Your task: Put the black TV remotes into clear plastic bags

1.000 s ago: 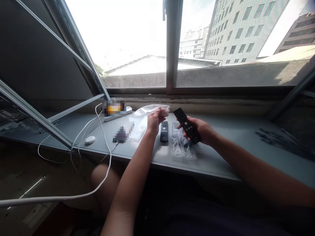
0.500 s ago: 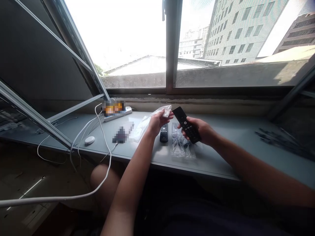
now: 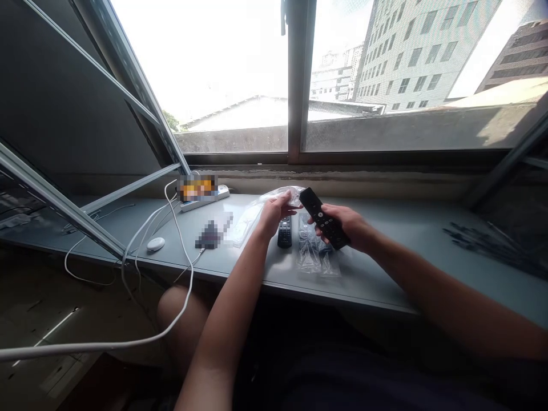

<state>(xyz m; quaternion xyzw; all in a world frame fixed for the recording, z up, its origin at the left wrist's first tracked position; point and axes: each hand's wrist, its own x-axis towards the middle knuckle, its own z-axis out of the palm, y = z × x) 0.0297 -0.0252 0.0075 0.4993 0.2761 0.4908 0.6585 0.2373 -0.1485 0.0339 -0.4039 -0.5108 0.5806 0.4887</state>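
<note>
My right hand (image 3: 338,222) is closed around a black remote control (image 3: 319,212), held tilted above the table with its buttons facing up. With my left hand (image 3: 276,212) I pinch a clear plastic bag (image 3: 248,222), whose lifted end comes up against the top of the remote. The rest of that bag lies flat to the left. Below and between my hands a second remote control (image 3: 285,233) lies on the table, its top partly behind my left fingers. Bagged remotes (image 3: 309,251) in clear plastic lie beneath my right hand, partly covered by it.
On the grey table (image 3: 411,251), a white power strip (image 3: 218,197) stands at the back left. Nearer are a round white device (image 3: 156,244) and a blurred dark item (image 3: 209,235). A white cable (image 3: 191,279) loops across the left edge. Dark thin items (image 3: 492,248) lie far right.
The lifted end of the plastic bag has shifted right and now meets the top end of the remote. My right hand and the remote have barely moved.
</note>
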